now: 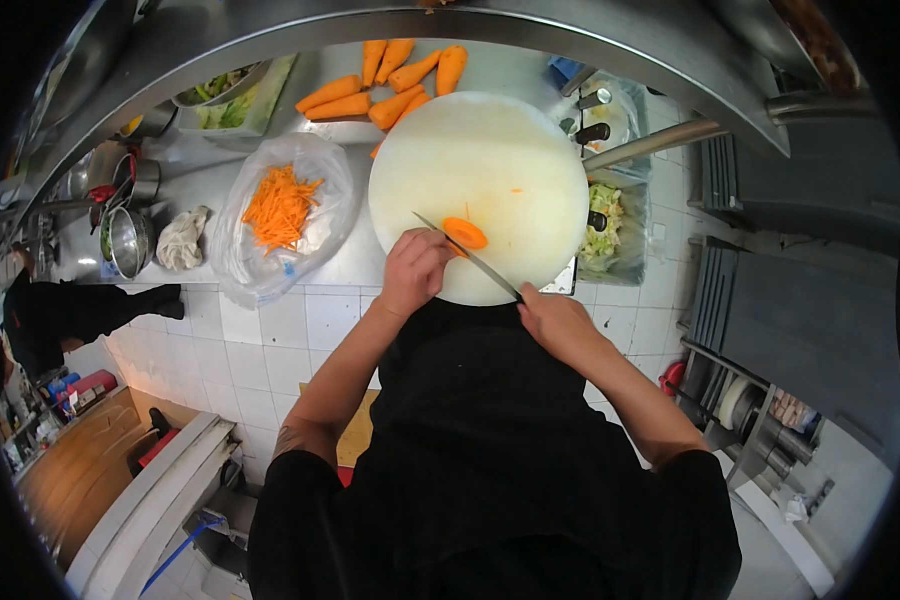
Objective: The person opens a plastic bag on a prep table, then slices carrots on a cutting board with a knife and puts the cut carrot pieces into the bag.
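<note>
On the round white cutting board (480, 150) lie orange carrot slices (465, 233), beside the blade of a knife (490, 270). My right hand (555, 318) is closed round the knife's handle at the board's near edge. The blade points up and to the left. My left hand (416, 268) has its fingers bent together at the board's lower left, against a carrot piece (458, 250) partly hidden by the fingers and blade. A small carrot scrap (517, 190) lies higher on the board.
Whole carrots (335, 97) lie behind the board. To the left are a plastic bag with carrot strips (280, 208), a cloth (182, 240) and a metal bowl (128, 242). Right of the board stands a container of chopped greens (602, 235). Another person (55, 318) is far left.
</note>
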`<action>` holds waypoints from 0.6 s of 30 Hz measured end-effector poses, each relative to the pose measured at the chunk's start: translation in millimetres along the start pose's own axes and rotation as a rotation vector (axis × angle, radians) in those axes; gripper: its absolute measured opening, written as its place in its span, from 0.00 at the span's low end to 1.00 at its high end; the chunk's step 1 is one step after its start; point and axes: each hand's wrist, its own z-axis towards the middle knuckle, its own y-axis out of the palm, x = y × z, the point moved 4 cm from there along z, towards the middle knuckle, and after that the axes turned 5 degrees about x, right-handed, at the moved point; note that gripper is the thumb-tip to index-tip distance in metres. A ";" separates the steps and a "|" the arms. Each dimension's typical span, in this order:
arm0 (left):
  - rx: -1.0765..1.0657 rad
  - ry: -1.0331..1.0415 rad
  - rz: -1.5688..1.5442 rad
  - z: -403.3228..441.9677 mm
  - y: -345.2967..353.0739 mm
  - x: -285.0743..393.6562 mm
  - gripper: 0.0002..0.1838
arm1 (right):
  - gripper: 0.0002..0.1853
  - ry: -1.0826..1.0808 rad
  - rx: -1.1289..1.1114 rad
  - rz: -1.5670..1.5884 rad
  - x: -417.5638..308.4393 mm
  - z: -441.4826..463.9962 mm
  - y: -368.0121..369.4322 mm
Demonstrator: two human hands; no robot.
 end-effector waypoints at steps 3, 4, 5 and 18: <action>0.040 -0.087 -0.013 -1.2 -1.4 -2.1 0.12 | 0.08 0.037 -0.042 0.000 -0.7 21.1 10.7; 0.036 -0.083 -0.010 -2.0 -3.1 -1.5 0.12 | 0.08 0.037 -0.038 0.005 -1.3 20.6 12.7; 0.036 -0.093 -0.004 -1.7 -3.1 -1.9 0.12 | 0.08 0.027 -0.026 0.009 -1.0 20.4 12.7; 0.031 -0.073 -0.014 -5.5 -0.6 -5.1 0.15 | 0.09 0.031 -0.061 -0.092 -20.3 -28.8 -42.1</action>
